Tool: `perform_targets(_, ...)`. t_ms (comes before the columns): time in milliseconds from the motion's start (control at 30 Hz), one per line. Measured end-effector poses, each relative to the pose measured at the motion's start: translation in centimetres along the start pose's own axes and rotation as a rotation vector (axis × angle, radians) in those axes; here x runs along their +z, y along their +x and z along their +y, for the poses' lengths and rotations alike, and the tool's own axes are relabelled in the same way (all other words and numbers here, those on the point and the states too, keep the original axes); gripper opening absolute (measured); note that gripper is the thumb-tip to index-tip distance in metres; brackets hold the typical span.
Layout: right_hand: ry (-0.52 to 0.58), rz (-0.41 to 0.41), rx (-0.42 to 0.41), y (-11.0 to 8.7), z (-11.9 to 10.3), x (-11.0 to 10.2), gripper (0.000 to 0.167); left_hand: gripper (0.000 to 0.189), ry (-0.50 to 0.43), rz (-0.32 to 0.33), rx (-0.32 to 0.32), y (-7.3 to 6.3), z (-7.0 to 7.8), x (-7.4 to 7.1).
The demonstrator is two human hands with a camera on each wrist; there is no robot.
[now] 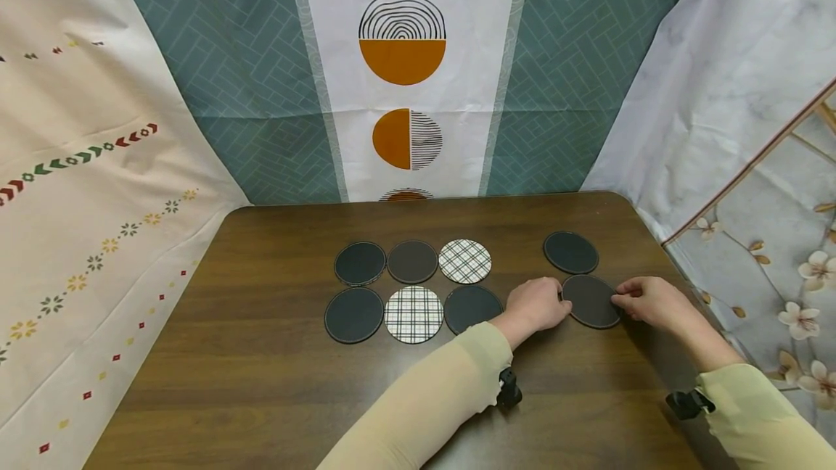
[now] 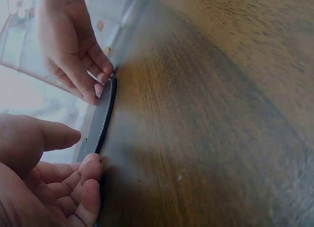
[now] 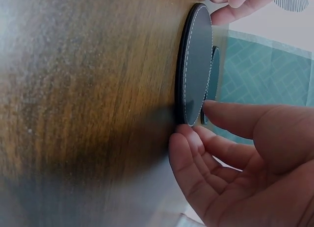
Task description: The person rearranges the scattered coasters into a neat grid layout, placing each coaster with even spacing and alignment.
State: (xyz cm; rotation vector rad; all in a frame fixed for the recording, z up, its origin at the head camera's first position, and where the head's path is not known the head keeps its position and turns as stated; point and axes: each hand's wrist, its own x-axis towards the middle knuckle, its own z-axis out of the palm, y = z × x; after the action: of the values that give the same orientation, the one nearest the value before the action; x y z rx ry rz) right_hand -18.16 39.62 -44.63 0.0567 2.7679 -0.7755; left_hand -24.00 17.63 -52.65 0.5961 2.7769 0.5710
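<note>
A dark brown round coaster (image 1: 590, 301) with pale stitching lies low at the table's right side between both hands. My left hand (image 1: 537, 304) touches its left edge; in the left wrist view the thumb (image 2: 61, 136) stands apart above the coaster's face while the relaxed fingers (image 2: 91, 170) meet its rim. My right hand (image 1: 655, 303) pinches the opposite edge, thumb (image 3: 221, 112) at the upper side and fingers at the rim. Just behind it lies a black coaster (image 1: 571, 252).
Left of my left hand, several coasters lie in two rows, among them a plaid one (image 1: 414, 315), another plaid one (image 1: 465, 261), a brown one (image 1: 412, 262) and a black one (image 1: 354, 315). The wooden table (image 1: 248, 383) ends at patterned cloth hangings (image 1: 261, 93).
</note>
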Motion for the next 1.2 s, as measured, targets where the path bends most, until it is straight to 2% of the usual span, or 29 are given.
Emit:
perform_targets(300,0.093,-0.006,0.009,0.1,0.2,0.3,0.040,0.034,-0.059,0.015,-0.002,-0.1,-0.2,0.4)
perform_targets(433,0.209,0.003,0.019,0.0,0.0,0.6,0.036,0.035,-0.083,0.017,-0.009,-0.6,0.0,0.0)
perform_targets(567,0.304,-0.013,0.018,-0.3,-0.1,0.6,0.048,0.034,-0.096,0.018,-0.006,-0.8,-0.1,-0.2)
perform_targets(700,0.236,-0.051,0.008,-0.7,0.0,0.3,0.055,0.036,-0.095,0.015,0.016,-0.9,-0.2,-0.2)
perform_targets(867,0.141,-0.079,-0.016,-1.2,0.1,0.1,0.040,0.033,-0.103,0.025,0.031,-0.8,-0.6,-0.3)
perform_targets(967,0.157,-0.085,-0.015,-1.2,-0.1,0.2,0.034,0.032,-0.088,0.027,0.031,-0.8,-0.6,-0.4)
perform_targets(1200,0.273,-0.093,0.020,-1.3,0.0,0.5,0.029,0.033,-0.078,0.004,-0.001,-1.1,-0.2,-0.5)
